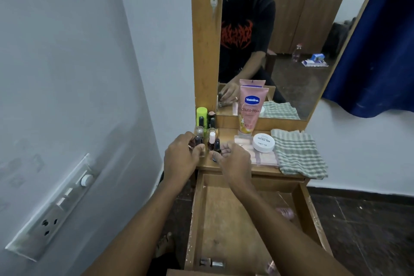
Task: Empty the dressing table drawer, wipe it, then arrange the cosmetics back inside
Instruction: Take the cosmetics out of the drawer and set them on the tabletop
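Drawer open below, both hands at the nail polish bottles

Drawer [226,219] stands pulled out toward you, nearest of all, its worn wooden floor almost bare: a couple of small items lie at its near edge and something pink rests by its right wall, too blurred to name. Both your forearms cross above the drawer. Just beyond its far edge, on the table [264,169], your left hand [181,157] is curled around a dark-capped nail polish bottle [198,140], fingers and thumb pinching it. Your right hand [233,159] is half closed beside a second dark-capped bottle [216,145]; whether it grips that bottle you cannot tell. A pink bottle with a white cap [211,138] stands between the two hands. Behind these bottles, further from the drawer, are more small bottles and a lime-green container [201,115]. Right of the hands lie a flat pink palette [264,157], a white round jar [263,142] resting on it, and a folded checked cloth [299,154]. Farthest from the drawer, a pink Vaseline tube [251,110] stands upright against the mirror [298,29].
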